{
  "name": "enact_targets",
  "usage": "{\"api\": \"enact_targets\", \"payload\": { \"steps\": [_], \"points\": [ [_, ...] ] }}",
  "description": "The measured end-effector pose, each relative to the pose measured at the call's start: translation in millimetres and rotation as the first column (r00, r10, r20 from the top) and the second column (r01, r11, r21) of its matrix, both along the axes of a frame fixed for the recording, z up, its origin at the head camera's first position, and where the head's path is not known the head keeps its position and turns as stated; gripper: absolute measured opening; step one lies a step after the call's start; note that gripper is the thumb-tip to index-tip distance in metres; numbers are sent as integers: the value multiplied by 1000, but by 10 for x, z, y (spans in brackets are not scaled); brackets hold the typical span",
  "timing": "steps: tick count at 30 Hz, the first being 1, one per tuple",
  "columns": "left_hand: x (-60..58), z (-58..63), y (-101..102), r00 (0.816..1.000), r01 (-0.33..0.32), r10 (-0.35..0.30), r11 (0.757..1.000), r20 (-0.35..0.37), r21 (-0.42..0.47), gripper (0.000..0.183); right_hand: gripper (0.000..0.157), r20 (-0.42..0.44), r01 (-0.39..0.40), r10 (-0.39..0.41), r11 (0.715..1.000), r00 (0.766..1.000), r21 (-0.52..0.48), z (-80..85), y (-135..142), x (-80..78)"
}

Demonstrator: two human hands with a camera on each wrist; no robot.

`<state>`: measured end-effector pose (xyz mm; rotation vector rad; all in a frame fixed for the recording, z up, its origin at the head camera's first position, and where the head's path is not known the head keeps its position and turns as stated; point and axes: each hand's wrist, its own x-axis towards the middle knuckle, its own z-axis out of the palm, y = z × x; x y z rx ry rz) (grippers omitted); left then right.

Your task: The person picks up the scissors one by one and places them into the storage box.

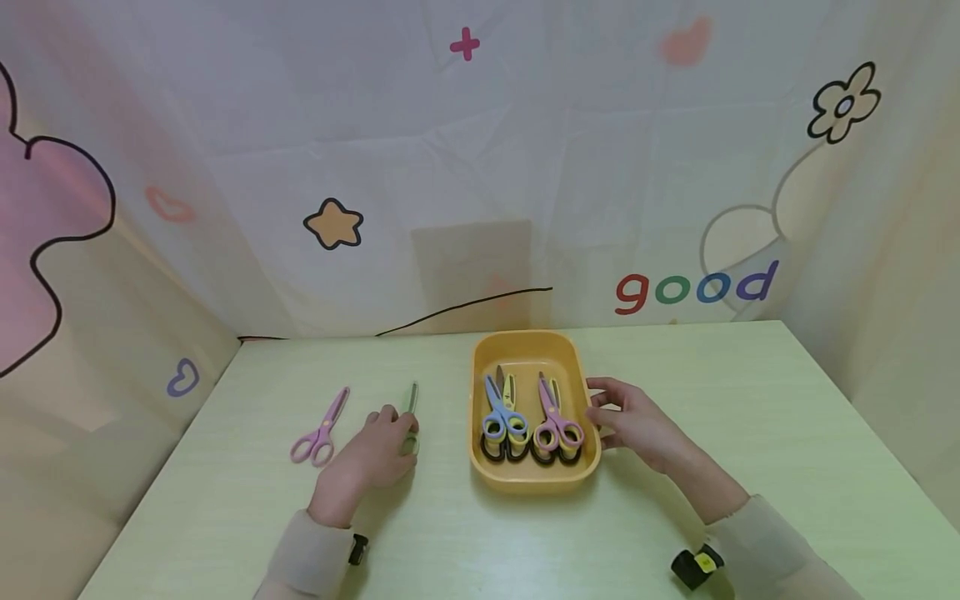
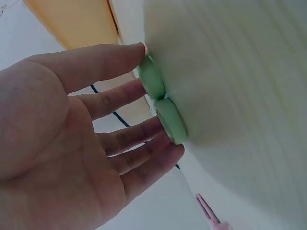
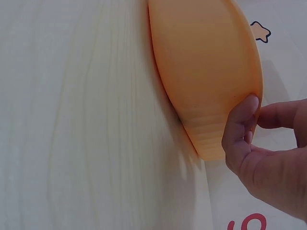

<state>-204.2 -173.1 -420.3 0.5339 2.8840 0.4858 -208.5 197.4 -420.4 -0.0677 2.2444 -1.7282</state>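
My left hand reaches down over light green scissors lying on the table. In the left wrist view its thumb and fingers pinch the green handle loops from both sides, close to the tabletop. Part of the scissors is hidden under the hand in the head view. With my right hand I hold the right side of a yellow-orange tray, the thumb against its outer wall and a finger at the rim. Inside the tray lie blue scissors and purple scissors, over others with black-and-yellow handles.
Pink-purple scissors lie on the pale wooden table, left of my left hand. A printed curtain hangs behind the table's back edge and along both sides.
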Motion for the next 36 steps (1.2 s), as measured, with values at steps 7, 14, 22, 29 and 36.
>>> {"api": "enact_targets", "payload": {
  "steps": [7, 14, 22, 29, 36],
  "points": [
    [-15, -58, 85, 1000, -12, 12, 1000, -17, 16, 31, 56, 1, -3, 3, 1000, 1000, -4, -23, 7, -10],
    [-12, -59, 123, 1000, -26, 26, 999, -13, -20, 36, 57, -1, -8, 8, 1000, 1000, -2, -29, 18, -15],
    [-26, -71, 148, 999, -5, 3, 999, -50, -38, 24, 56, 2, -9, 9, 1000, 1000, -20, -37, 17, -34],
    [-57, -45, 184, 999, -43, 42, 998, -17, -43, 19, 56, 2, -9, 9, 1000, 1000, -23, -36, 15, -25],
    [-88, -49, 206, 997, -73, 73, 997, -9, -39, 23, 56, 6, -8, 8, 1000, 1000, -22, -36, 13, -22]
  ]
}}
